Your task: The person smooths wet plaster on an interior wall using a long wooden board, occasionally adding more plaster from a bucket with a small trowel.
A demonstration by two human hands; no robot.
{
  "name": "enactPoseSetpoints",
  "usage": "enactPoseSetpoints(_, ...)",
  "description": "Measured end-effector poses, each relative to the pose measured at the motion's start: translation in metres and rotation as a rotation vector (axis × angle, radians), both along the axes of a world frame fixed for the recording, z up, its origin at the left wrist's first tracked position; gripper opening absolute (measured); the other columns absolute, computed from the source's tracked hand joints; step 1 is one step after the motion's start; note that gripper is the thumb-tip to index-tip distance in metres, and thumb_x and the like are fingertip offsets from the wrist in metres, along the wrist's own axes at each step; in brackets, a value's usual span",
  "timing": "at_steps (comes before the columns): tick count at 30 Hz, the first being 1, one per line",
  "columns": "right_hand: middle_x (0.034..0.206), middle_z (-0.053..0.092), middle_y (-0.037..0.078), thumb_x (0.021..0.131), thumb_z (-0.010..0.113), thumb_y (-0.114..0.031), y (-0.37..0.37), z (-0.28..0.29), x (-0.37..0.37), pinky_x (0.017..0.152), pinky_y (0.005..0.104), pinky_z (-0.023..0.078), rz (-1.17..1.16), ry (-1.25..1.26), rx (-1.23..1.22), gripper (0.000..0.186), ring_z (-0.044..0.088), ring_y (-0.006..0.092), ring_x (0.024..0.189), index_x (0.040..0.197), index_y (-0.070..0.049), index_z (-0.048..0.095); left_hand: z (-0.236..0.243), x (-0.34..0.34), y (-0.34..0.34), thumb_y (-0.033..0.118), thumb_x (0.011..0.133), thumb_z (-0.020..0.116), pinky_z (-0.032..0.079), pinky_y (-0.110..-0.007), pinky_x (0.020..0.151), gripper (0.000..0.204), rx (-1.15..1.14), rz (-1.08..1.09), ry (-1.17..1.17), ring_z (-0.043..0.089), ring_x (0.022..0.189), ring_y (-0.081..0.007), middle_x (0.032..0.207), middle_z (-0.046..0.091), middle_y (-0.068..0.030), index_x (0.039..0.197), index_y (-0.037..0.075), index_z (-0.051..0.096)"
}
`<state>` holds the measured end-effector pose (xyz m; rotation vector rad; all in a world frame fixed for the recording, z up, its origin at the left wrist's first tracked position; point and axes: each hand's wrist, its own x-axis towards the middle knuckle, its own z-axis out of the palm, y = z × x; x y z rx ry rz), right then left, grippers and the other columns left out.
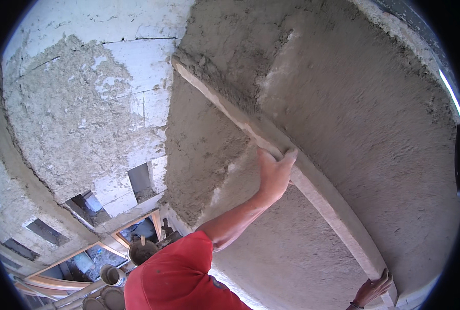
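A long straightedge board (333, 214) lies diagonally across fresh grey plaster (354, 113), running from the upper middle to the bottom right. Wet mortar is heaped along the upper edge of its far end (214, 77). My left hand (276, 170) grips the board near its middle, thumb and fingers round its edges; my red-sleeved arm reaches up to it from the bottom. My right hand (374, 288) holds the same board near its lower end, with a dark band at the wrist.
At the left is a white block surface (39, 20) with rough patchy render and small rectangular openings (139, 181). Below it are wooden frames (64, 266), a bucket of mortar (142, 250), a white pail (112, 275) and other containers (111, 298). A light strip (449, 93) shows at the upper right edge.
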<state>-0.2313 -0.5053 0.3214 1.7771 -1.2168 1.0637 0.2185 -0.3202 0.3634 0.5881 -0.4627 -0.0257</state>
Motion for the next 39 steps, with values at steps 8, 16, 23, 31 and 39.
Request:
enactPoseSetpoints(8,0.126,0.047,0.009,0.076,0.067,-0.012,-0.012,0.029,-0.006,0.097,0.0477,0.037,-0.035,-0.077,-0.02,0.055,0.044,0.0289,0.12,0.127,-0.016,0.046,0.073,0.002,-0.011,0.01,0.082,0.063,0.042,-0.023,0.031,0.029,0.05,-0.124,-0.147,0.054,0.053,-0.0142,0.075,0.05,-0.0108,0.084,-0.004,0.037)
enactPoseSetpoints(16,0.121,0.051,0.005,0.074,0.071,-0.015,-0.015,0.022,-0.026,0.094,0.0478,0.038,-0.035,-0.133,-0.086,0.055,0.046,0.0275,0.118,0.125,-0.016,0.05,0.1,-0.016,-0.003,0.011,0.08,0.063,0.049,-0.033,0.073,0.046,0.084,-0.051,-0.146,0.056,0.085,-0.0228,0.096,0.049,-0.021,0.105,-0.011,0.032)
enactPoseSetpoints(23,0.121,0.054,0.007,0.073,0.071,-0.017,0.012,-0.022,-0.062,0.087,0.0507,0.042,0.057,-0.041,-0.022,0.053,0.05,0.0299,0.115,0.123,-0.014,0.053,0.042,-0.055,0.03,0.008,0.08,0.06,0.047,-0.032,0.078,0.048,0.03,-0.152,-0.089,0.053,0.092,-0.0201,0.099,0.048,-0.0173,0.113,-0.008,0.029)
enactPoseSetpoints(31,0.121,0.058,0.006,0.076,0.065,-0.031,0.087,-0.032,-0.097,0.095,0.0562,0.035,0.126,0.16,0.129,0.042,0.048,0.0313,0.118,0.117,-0.021,0.063,-0.069,-0.108,0.095,0.007,0.079,0.06,0.053,-0.026,0.045,0.047,0.182,-0.322,0.249,0.058,0.072,-0.0133,0.097,0.047,-0.0124,0.114,-0.002,0.03)
enactPoseSetpoints(39,0.113,0.064,0.0,0.079,0.065,-0.036,0.129,-0.012,-0.136,0.089,0.0502,0.039,0.106,0.398,-0.004,0.037,0.056,0.0261,0.111,0.114,-0.024,0.066,-0.179,-0.157,0.142,0.013,0.082,0.062,0.056,-0.039,0.051,0.041,0.21,-0.396,0.597,0.064,0.073,-0.0254,0.095,0.054,-0.017,0.111,-0.003,0.037)
